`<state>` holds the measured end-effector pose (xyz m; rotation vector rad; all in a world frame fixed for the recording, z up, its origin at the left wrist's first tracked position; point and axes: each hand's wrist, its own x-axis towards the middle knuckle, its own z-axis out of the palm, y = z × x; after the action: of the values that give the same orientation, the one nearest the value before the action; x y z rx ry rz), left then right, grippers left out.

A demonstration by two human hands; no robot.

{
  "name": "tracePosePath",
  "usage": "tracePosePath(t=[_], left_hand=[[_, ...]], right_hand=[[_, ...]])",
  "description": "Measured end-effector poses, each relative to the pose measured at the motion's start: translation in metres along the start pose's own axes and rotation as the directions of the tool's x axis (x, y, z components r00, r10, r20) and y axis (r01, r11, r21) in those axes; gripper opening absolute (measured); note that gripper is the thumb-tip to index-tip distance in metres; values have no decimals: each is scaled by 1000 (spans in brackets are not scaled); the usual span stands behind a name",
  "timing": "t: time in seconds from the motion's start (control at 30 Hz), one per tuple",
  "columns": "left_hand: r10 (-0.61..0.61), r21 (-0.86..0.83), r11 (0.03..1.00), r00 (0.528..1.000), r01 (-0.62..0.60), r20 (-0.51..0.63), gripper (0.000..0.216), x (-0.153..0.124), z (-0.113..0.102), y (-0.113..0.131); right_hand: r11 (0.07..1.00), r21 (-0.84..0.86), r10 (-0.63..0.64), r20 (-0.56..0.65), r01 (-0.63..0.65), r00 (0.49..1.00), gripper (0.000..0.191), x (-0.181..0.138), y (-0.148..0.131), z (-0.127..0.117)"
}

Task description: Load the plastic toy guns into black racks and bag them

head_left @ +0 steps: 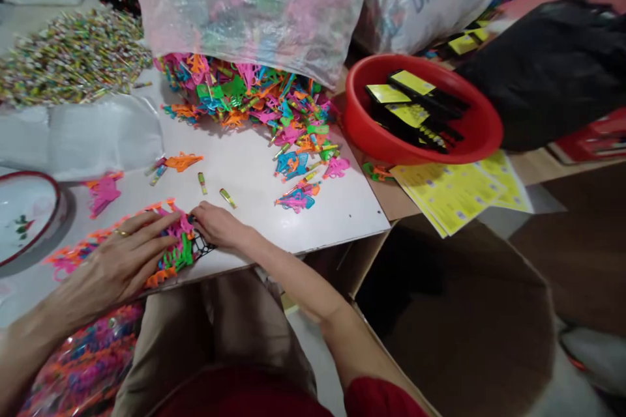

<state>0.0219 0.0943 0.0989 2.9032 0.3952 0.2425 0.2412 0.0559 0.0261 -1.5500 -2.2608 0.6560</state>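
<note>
While the left hand [122, 260] lies spread and palm down on a row of plastic toy pieces [171, 254], fingers loose and gripping nothing, the right hand [220, 225] meets the row's right end with its fingers curled. Its fingertips are tucked against the pieces, so I cannot tell whether they pinch anything. A ring [120, 232] shows on the left hand. The row of pink, orange and green pieces sits at the near edge of the white board [254, 176], just in front of the person, and a bit of black mesh [204, 246] peeks out from under it, beside the right hand.

Farther back on the board, a heap of the same coloured pieces [259, 101] spills from a clear plastic bag [254, 0]. A few small tubes [227, 197] lie loose between the heap and the hands. A red basin [469, 137] to the right holds black packs with yellow labels [415, 111], and yellow sheets [450, 192] lie just beside it. At the left edge sits a white bowl with a red rim [24, 208], with a pile of small wrapped sticks [73, 55] well behind it
</note>
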Motion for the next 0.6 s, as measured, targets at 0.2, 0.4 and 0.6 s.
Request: tracePosePath(t=[0.2,0.4,0.6], left_hand=[[-24,-53,998,999,22,-46,33,-2,5,1],[-40,-39,999,996,37,-74,30,-2,5,4],[-100,-63,993,993,97,-56,27,-1,3,6]], right_hand=[[862,-246,397,-217,-444,892,36,-40,110,-95],[760,-526,371,-132,-382,919,34,-24,140,-125],[868,-495,55,8,-44,998,29,-47,75,-63]])
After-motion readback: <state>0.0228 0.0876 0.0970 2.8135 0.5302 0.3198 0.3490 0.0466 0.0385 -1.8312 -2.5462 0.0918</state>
